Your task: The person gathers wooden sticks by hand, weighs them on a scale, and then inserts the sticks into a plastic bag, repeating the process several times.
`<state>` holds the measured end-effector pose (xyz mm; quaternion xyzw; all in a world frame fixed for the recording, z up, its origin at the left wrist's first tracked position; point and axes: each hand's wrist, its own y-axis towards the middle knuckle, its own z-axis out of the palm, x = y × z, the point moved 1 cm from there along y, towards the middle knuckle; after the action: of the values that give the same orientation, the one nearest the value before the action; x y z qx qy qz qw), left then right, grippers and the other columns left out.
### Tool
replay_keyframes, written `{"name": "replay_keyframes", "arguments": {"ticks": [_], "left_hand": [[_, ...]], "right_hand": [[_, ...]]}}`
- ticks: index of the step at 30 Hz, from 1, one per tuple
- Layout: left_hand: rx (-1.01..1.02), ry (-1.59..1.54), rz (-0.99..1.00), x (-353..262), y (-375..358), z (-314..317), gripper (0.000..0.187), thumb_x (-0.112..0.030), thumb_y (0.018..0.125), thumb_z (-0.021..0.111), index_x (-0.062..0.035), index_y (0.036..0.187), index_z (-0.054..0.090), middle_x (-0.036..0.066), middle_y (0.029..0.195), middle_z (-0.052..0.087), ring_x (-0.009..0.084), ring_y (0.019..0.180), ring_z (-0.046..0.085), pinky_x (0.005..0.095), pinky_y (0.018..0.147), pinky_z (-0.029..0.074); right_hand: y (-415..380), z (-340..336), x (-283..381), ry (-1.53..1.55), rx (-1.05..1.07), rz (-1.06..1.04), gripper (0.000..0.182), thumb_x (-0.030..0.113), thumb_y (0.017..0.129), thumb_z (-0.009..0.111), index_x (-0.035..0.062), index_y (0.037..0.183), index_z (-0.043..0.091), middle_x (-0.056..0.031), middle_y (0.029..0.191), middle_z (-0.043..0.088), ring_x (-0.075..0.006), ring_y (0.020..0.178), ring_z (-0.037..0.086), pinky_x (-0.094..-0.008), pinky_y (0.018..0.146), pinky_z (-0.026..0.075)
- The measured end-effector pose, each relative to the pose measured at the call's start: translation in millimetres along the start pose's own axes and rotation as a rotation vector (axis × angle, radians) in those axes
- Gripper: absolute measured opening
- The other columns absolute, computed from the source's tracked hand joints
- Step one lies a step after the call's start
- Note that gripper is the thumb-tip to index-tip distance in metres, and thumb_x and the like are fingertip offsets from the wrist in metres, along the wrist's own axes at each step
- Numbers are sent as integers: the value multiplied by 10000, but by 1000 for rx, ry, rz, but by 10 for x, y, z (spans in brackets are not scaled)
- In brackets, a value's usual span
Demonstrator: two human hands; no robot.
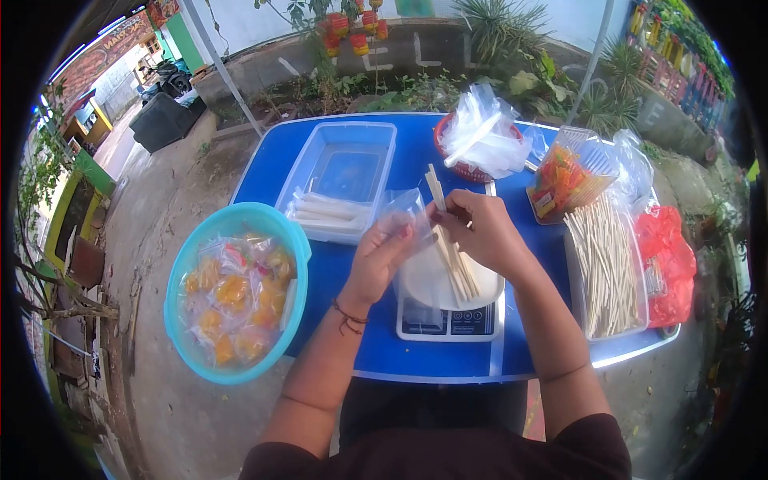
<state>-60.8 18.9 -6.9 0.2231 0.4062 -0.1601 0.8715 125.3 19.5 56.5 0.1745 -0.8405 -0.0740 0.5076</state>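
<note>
My left hand (382,254) pinches a clear plastic bag (410,214) that hangs down in front of the scale. Close beside it, my right hand (478,228) grips a small bundle of pale sticks (458,268), held tilted with one end above my fingers and the other end down over the white pan. The digital kitchen scale (410,324) sits under both hands, its round pan (416,280) partly covered by the bag and the sticks. More sticks of the same kind (604,268) fill a clear plastic box at the right.
A turquoise basin (178,320) of bagged orange pieces stands left. Behind are a clear tub (344,168) with filled bags, a red basket (442,144) of plastic bags, and a clear container of orange packets (560,172). A red plastic bag (672,260) lies at the blue table's (360,352) right edge.
</note>
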Motion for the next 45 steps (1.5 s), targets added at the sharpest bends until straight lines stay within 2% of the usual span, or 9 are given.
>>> {"name": "replay_keyframes", "arguments": {"ticks": [5,8,11,14,19,23,26,29,45], "left_hand": [[63,222,197,-21,-29,21,136,-104,1015,476,-24,1104,541,304,1479,382,340,1355,443,501,1140,331],[8,284,230,-71,-62,114,122,-92,1012,481,-15,1084,543,300,1469,402,325,1332,465,482,1129,343],[-61,308,176,-68,-82,90,177,-94,1012,490,0,1148,553,266,1442,457,274,1293,503,429,1113,369],[-99,321,135,-2,-39,83,331,-133,1004,546,12,1301,536,43,1164,636,78,1047,571,246,915,440],[-116,347,117,13,-42,114,296,-152,1003,563,1,1257,566,30,1120,644,70,1019,575,242,888,447],[-221,424,187,33,0,133,265,-135,989,594,8,1212,599,34,1072,669,78,963,611,239,853,475],[-211,439,173,73,-6,51,250,-94,955,642,26,1174,617,61,1013,701,101,915,660,238,816,513],[-184,509,110,29,-30,144,192,-68,931,667,52,1079,642,142,962,723,186,855,718,283,800,568],[-48,551,-38,6,-66,188,222,-46,882,716,34,1086,679,101,1010,720,141,922,692,266,819,552]], "right_hand": [[-9,50,23,-44,-64,-125,71,-14,858,642,-55,865,584,-193,802,647,-338,725,670,-375,645,519],[-20,90,35,-22,-103,-192,80,-16,853,642,-49,865,569,-187,811,635,-341,735,660,-388,651,516],[-6,155,-21,-8,-101,-200,81,-11,848,640,-48,863,569,-200,825,639,-371,746,647,-415,650,505],[14,169,-114,-111,-53,-156,86,0,845,641,-51,862,574,-219,841,640,-401,774,639,-428,657,504],[35,164,-195,-189,-38,-107,106,21,838,657,-54,850,583,-228,828,652,-402,778,656,-416,657,513],[56,12,-109,-100,-129,-42,134,58,864,679,-48,831,603,-218,744,662,-355,681,678,-388,615,512],[38,-169,-61,-54,-324,-126,126,89,910,678,-30,940,652,-125,782,700,-155,647,648,-297,590,497],[35,-292,-74,340,-466,-229,147,108,949,653,-32,992,647,-63,852,699,-78,706,600,-242,633,479],[44,-330,-37,467,-175,-33,242,165,945,675,-37,1071,635,-58,918,682,-83,849,620,-241,784,500]]}}
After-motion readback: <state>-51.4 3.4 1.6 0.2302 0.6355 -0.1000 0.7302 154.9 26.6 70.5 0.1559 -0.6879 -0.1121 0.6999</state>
